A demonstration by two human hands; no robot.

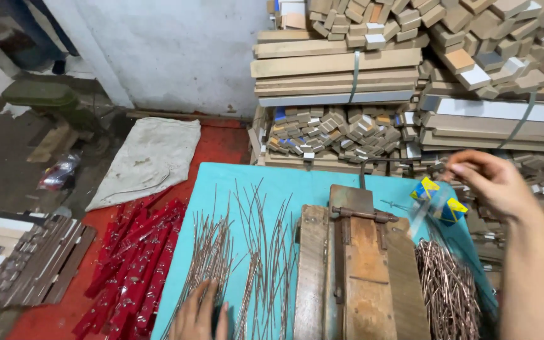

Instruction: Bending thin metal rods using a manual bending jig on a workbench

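My left hand (199, 315) lies at the bottom edge of the view, fingers spread flat on a scatter of thin copper-coloured wires (253, 252) on a turquoise table (297, 182). My right hand (492, 182) is raised at the right, blurred, its fingers pinched near a clear plastic bag with blue and yellow print (439, 204). A worn wooden jig with a rusty metal hinge (354, 264) stands between my hands. To its right lies a heap of short copper pins (448, 293).
Stacks of strapped wooden boards and small wood blocks (373, 75) fill the back right. Red strips (136, 258) lie on the red floor at left, beside a grey sack (149, 157) and striped panels (7, 252).
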